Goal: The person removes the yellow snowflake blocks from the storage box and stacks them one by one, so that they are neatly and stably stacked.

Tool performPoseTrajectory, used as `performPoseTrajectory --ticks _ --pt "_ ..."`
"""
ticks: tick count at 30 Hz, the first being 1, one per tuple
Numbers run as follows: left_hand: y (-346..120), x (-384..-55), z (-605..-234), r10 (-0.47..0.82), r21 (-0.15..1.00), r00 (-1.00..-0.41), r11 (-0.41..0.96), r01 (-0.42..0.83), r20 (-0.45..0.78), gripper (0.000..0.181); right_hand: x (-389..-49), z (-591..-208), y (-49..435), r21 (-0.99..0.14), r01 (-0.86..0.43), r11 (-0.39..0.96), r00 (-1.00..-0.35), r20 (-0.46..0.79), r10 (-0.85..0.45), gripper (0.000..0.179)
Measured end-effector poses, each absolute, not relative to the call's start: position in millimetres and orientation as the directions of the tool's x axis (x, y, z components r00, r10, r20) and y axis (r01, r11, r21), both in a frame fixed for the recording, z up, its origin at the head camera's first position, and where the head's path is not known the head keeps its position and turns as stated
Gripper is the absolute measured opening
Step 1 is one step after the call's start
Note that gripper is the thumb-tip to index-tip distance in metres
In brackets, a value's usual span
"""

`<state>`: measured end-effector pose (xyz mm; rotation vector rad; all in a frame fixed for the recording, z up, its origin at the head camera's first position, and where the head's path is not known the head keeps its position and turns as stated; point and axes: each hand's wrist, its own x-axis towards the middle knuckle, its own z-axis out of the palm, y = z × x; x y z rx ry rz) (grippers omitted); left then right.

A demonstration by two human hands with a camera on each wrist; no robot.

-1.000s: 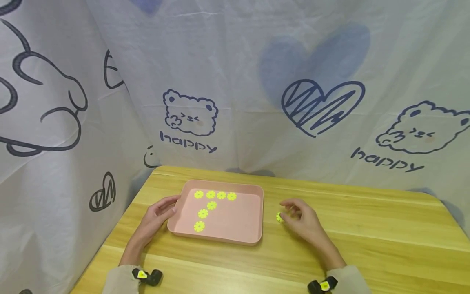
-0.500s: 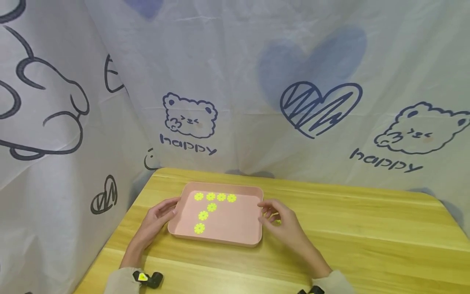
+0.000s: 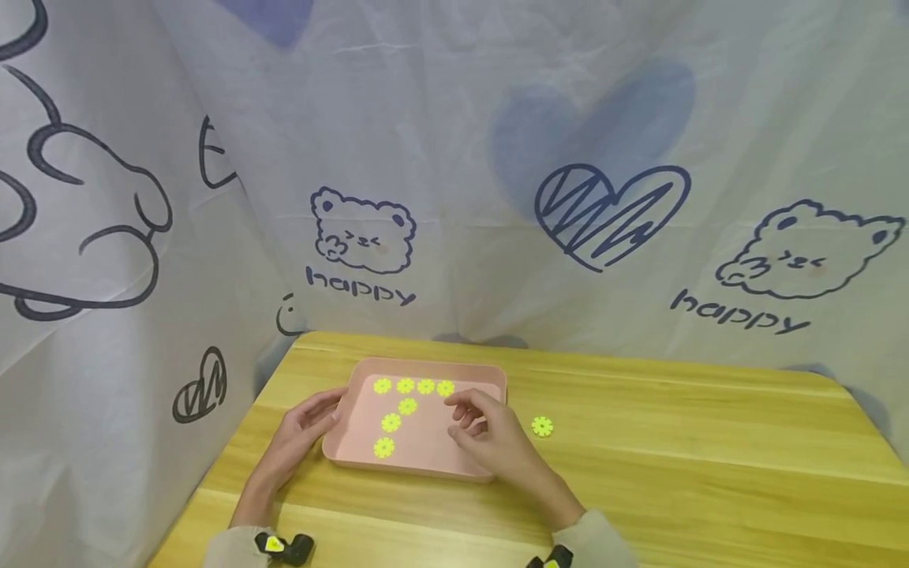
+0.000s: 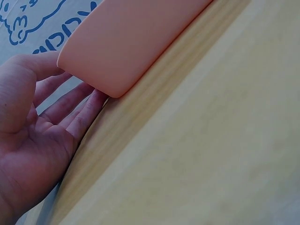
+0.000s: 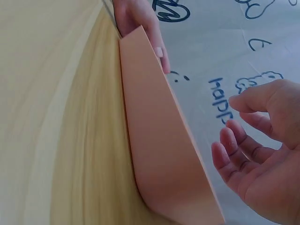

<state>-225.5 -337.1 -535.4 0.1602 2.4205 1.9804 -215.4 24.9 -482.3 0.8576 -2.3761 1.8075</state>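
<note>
Seven yellow notched discs (image 3: 407, 406) lie in a smooth pink tray (image 3: 426, 450) with rounded corners. The right hand (image 3: 492, 438), its thumb and fingertips apart, hovers over the tray's right end, hiding part of it. The left hand (image 3: 298, 430) grips the opposite end; its thumb tip is hidden in the left wrist view. Another disc (image 3: 542, 427) lies on the wood-grained worktop (image 3: 675, 442). The creased cloth (image 3: 454, 142) behind reads "happy" twice.

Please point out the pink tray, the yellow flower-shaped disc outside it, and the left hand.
Pink tray (image 3: 424, 442), head view: bare floor.
Yellow flower-shaped disc (image 3: 543, 427), head view: its centre.
Left hand (image 3: 298, 431), head view: its middle.
</note>
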Motion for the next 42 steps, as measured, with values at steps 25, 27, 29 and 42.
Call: performPoseTrajectory --ticks 25,27,29,42 --pt "-340 -220 -536 0.070 0.978 -0.995 0.192 0.081 0.068 0.050 -243 -511 -68 -0.831 -0.443 0.337 -0.786 0.179 -0.591 0.020" --pt "-340 -220 -537 0.077 0.978 -0.994 0.189 0.089 0.076 0.050 -244 -512 -70 -0.816 -0.444 0.369 -0.781 0.152 -0.606 0.022" --pt "-339 -220 -537 0.083 0.978 -0.993 0.187 0.095 0.080 0.049 -243 -513 -72 -0.804 -0.443 0.397 -0.779 0.125 -0.615 0.023" --pt "-335 -224 -535 0.098 0.977 -0.992 0.186 0.101 0.083 0.047 -240 -509 -76 -0.715 -0.466 0.521 -0.805 0.098 -0.586 0.020"
